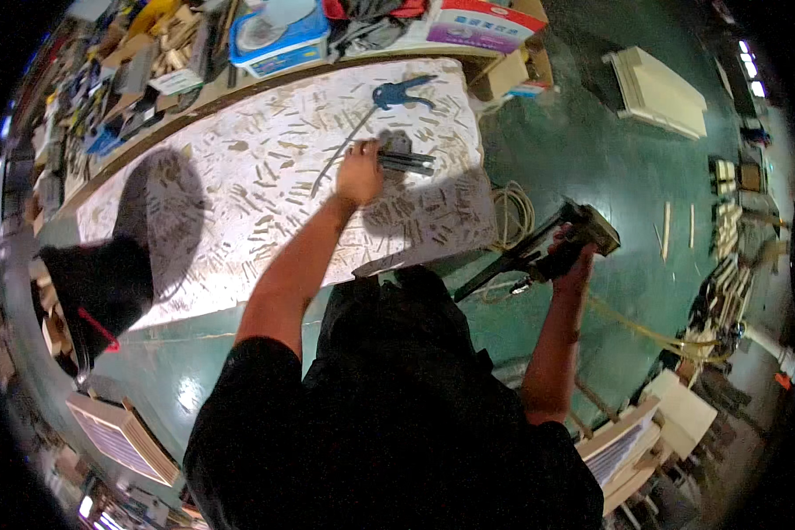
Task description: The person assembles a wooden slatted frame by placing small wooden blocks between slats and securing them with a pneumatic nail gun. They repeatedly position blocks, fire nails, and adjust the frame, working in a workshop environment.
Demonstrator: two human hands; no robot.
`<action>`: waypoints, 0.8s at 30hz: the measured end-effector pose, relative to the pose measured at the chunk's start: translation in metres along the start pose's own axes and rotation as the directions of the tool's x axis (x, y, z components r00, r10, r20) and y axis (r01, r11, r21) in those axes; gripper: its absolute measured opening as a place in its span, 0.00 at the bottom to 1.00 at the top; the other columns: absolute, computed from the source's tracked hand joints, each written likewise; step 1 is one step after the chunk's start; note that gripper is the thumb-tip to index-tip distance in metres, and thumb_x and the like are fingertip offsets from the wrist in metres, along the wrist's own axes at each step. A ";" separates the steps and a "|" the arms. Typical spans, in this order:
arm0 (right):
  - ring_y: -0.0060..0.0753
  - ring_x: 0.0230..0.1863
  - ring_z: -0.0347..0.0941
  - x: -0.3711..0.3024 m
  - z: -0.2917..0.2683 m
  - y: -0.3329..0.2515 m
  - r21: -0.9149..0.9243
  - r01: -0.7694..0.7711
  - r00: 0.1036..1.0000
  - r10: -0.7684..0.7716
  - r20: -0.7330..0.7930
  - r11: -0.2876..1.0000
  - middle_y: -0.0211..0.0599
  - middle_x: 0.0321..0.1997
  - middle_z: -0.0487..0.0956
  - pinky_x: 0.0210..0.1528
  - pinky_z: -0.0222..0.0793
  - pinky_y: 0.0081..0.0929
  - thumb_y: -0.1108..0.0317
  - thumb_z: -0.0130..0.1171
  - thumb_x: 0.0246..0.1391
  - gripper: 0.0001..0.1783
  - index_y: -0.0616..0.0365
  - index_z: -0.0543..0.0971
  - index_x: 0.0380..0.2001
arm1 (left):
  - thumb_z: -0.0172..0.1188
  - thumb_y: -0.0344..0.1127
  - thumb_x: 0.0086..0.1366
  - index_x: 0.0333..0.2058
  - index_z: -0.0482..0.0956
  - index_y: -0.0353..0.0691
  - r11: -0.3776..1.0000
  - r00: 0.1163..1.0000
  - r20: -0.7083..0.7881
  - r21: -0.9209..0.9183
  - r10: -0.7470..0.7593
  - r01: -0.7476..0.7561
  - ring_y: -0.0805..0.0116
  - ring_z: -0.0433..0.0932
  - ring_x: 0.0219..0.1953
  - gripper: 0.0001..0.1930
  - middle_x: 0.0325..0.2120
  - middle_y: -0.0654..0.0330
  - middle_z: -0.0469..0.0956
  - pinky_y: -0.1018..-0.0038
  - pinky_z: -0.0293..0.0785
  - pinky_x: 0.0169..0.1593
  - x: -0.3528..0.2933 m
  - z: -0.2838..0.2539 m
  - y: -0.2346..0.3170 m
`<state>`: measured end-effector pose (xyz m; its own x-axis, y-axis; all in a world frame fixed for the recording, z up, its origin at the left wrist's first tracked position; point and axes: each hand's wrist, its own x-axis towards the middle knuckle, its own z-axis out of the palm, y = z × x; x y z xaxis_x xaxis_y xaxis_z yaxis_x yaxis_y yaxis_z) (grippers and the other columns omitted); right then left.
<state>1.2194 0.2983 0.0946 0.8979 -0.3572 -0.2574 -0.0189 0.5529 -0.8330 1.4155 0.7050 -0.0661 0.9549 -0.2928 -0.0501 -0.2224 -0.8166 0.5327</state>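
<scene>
My left hand is over a pale, patterned tabletop, its fingers closed at the left end of several dark, narrow strips that look like nail strips. Just beyond it lies a blue-handled tool with a long thin rod slanting down beside my fingers. Off the table's right side, my right hand grips a dark nail gun by its handle. The gun's long body slopes down to the left, above the green floor. My right fingers are partly hidden by the gun.
A coiled pale hose hangs at the table's right edge; a yellowish hose runs across the floor. Behind the table, a shelf holds a blue tub, a purple-and-white box and wood pieces. A black chair-like object stands left.
</scene>
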 end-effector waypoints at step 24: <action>0.31 0.32 0.74 -0.012 0.015 0.049 0.654 -0.084 0.989 0.143 -0.039 0.752 0.34 0.33 0.77 0.33 0.74 0.31 0.23 0.52 0.57 0.43 0.57 0.75 0.49 | 0.70 0.28 0.57 0.32 0.79 0.34 0.814 0.959 0.076 -0.550 0.275 -0.190 0.68 0.80 0.27 0.08 0.27 0.55 0.81 0.72 0.75 0.33 -0.097 -0.165 0.241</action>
<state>1.2141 0.3406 0.0645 0.8682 -0.3030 -0.3930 0.1985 0.9379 -0.2845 1.3016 0.6182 0.2063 0.8393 -0.5426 0.0341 -0.2538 -0.3354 0.9072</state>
